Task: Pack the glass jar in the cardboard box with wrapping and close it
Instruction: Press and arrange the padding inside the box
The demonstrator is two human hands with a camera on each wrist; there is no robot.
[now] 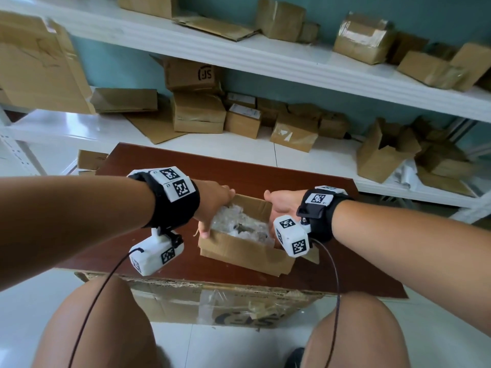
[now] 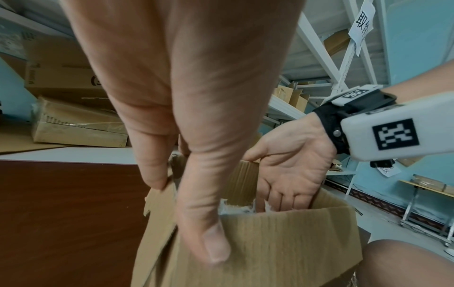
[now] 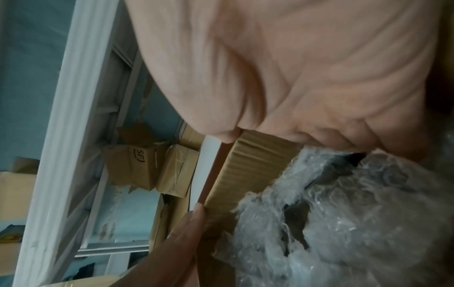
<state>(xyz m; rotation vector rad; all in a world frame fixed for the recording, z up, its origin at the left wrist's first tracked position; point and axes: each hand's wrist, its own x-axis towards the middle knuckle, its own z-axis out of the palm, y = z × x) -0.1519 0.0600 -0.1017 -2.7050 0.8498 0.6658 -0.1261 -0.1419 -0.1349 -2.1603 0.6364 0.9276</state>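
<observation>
Glass jar: it cannot be made out directly; only a dark shape shows through gaps in the bubble wrap (image 1: 240, 221) that fills the open cardboard box (image 1: 247, 251). Around the scene, white metal shelves (image 1: 265, 59) run along a pale blue wall, loaded with many brown cartons (image 1: 199, 112), some taped shut, some flattened, some gaping open. In front of the shelves stands a dark reddish-brown wooden table (image 1: 239, 168), and a large flat piece of torn cardboard (image 1: 212, 306) leans against its near edge, between the person's bare knees. The cardboard box sits on the table near the middle, its top flaps standing up. The bubble wrap is a crumpled, cloudy bundle that rises almost to the rim of the box. The left hand (image 1: 215, 205) grips the left wall of the box from above, thumb pressed against the outside of the near wall and fingers curled over the flap on the far left corner. The right hand (image 1: 281, 205) reaches into the box on the right side with its palm turned inward and its fingers held fairly straight, slipping down between the right wall and the bubble wrap; its thumb rests on the top edge of the far flap. Each wrist wears a black strap carrying white blocks printed with black square markers, and a thin dark cable trails from each toward the person's lap.
</observation>
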